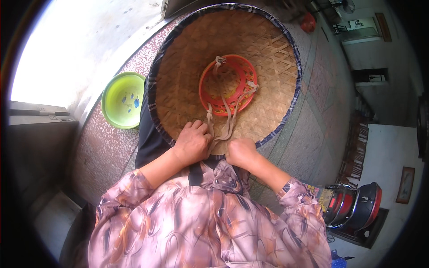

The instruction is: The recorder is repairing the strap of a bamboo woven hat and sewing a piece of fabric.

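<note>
A wide woven bamboo hat (178, 85), inner side up, rests over my lap; dark checked cloth binds its rim. In its middle sits a red patterned plastic ring (205, 92). Pale cloth strips (229, 123) are knotted to the ring and run down between my hands. My left hand (194, 142) is closed at the hat's near rim, its curled fingers against one strip. Beside it, my right hand (243, 153) makes a fist at the same rim. Whether either hand also pinches a strip end is hidden.
On the speckled floor at left stands a green basin (107, 105), close to a bright doorway. A red and black motorbike (357, 205) is at the lower right. Far off at the top lies a red bag-like thing (308, 22). Grey floor stretches along the hat's right.
</note>
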Demonstrator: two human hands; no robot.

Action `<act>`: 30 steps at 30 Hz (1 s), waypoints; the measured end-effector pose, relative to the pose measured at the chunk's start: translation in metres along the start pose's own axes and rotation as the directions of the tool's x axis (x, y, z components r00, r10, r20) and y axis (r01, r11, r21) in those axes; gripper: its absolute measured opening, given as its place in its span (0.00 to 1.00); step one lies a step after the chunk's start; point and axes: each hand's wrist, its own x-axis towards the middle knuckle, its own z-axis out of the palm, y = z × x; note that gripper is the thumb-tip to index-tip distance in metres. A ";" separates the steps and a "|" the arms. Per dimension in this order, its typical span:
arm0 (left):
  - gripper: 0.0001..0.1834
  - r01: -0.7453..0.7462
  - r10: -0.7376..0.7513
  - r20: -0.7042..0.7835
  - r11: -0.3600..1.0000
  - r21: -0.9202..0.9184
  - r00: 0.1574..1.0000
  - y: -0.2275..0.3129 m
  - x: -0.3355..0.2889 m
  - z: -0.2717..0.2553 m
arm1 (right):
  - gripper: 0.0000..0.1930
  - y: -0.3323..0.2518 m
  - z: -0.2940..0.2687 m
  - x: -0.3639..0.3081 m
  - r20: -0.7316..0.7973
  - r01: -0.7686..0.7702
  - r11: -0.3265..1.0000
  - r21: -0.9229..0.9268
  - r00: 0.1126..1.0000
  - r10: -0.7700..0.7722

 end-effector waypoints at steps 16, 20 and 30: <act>0.07 -0.058 0.037 -0.072 0.948 -0.312 0.997 0.015 0.001 0.012 | 0.05 0.038 -0.019 0.019 0.294 -0.280 -0.161 0.946 0.954 0.067; 0.08 0.028 0.054 0.163 0.888 -0.460 0.985 0.030 0.004 0.021 | 0.03 0.044 -0.020 0.014 0.213 -0.203 -0.332 0.921 0.977 -0.004; 0.09 0.196 -0.083 0.311 0.914 -0.354 0.947 0.036 0.011 0.037 | 0.04 0.035 -0.016 -0.003 0.080 -0.077 -0.334 0.939 0.997 -0.007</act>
